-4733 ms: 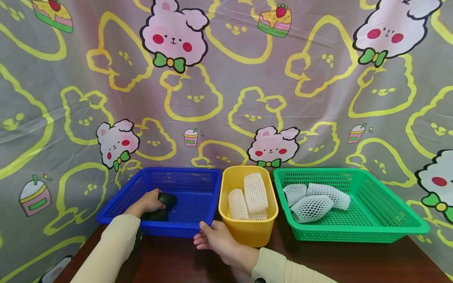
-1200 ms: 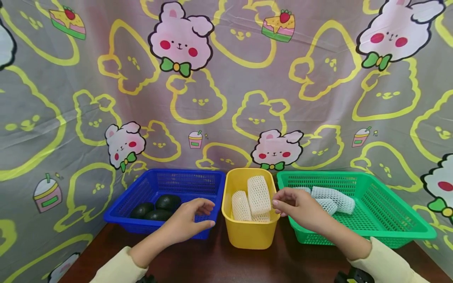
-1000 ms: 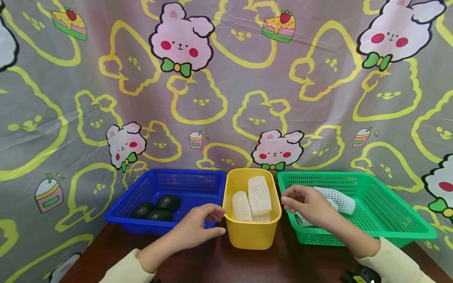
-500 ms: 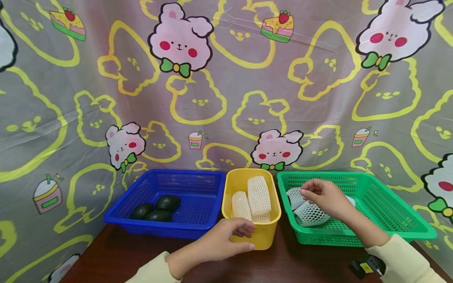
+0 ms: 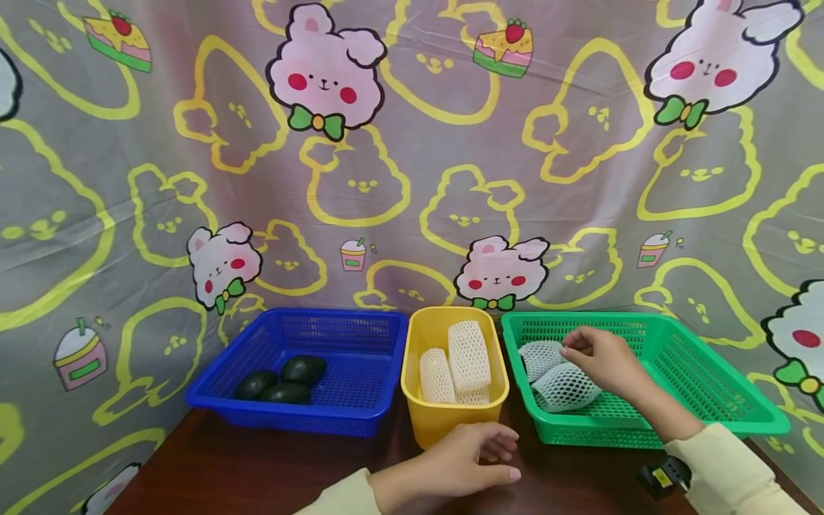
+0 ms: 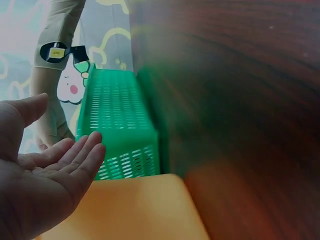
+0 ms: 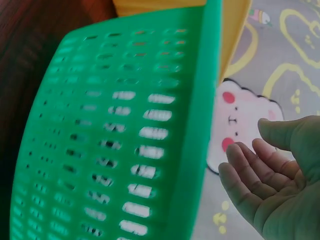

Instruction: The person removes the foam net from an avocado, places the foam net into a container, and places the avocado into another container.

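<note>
Above the green basket (image 5: pixel 702 372): right hand (image 5: pixel 605 361) poised, nothing grasped

Right of scene: inside the green basket, two white foam-net pieces plainly visible, one near (image 5: pixel 566 388), one farther left (image 5: pixel 539 357). Rounded, so perhaps filled; cannot tell. Anything under the right hand hidden from the head view. Right hand just over or beside these, fingers loosely bent, thumb apart in the right wrist view, palm bare. Contact with netting: cannot tell.

Middle: yellow bin (image 5: pixel 430 422) with at least three foam-net sleeves (image 5: pixel 468 354), one mostly covered. Left hand (image 5: pixel 473 461) on its near side, over the dark wood table (image 5: pixel 257 465); fingers relaxed, slightly curved, thumb well apart, nothing held.

Left: blue basket (image 5: pixel 290 413), three avocados (image 5: pixel 304 370) clustered toward the near left, no netting on them.

Step in hand, judging by pose: probably selecting a foam-net piece, not yet picked up. Next move, likely: to call for wider fingers, thumb opposite, light pressure against squashing the mesh, then a lift clear of the rim.
</note>
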Demonstrator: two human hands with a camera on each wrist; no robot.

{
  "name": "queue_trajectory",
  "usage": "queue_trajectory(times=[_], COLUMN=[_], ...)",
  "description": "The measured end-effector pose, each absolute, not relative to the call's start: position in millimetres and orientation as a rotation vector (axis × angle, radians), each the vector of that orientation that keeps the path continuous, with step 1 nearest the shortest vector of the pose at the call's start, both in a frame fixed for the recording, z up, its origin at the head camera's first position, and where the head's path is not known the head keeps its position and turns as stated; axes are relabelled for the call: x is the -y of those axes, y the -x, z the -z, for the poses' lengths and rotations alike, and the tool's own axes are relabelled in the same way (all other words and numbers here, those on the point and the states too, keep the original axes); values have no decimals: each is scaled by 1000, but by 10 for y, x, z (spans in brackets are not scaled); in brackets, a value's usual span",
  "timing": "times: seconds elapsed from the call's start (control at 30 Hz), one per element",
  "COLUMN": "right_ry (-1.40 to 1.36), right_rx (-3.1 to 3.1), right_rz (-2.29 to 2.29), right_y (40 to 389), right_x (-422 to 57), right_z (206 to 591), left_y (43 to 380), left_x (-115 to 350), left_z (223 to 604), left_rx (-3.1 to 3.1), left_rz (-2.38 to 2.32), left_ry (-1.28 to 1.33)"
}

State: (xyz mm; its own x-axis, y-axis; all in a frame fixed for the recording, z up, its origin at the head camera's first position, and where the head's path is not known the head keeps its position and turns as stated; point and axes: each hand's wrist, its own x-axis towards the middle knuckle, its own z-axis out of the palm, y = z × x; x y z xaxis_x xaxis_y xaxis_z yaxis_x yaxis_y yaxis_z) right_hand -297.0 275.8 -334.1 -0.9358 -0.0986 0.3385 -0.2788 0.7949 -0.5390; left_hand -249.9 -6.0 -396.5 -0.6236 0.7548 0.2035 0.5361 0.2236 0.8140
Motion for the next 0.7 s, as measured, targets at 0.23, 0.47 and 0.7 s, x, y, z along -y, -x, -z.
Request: queue_trajectory(times=[0.23,0.47,0.7], right_ry=[-278,-282,-346], right_rx=[2738,2802,2851], right_rz=[-789,-677,-642], right_y=[3029,3100,3174], right_x=[-2841,-2936,-2997], right_z=[3423,3544,3639], left_y=[2564,2598,2650], left_x=[-159,-388,-574], left_z=[4116,4170,4205], left_rx=[-2199,-2161,-2097], left_rz=[-1474,-1604,-1736], left_ry=[-1053,-879,-741])
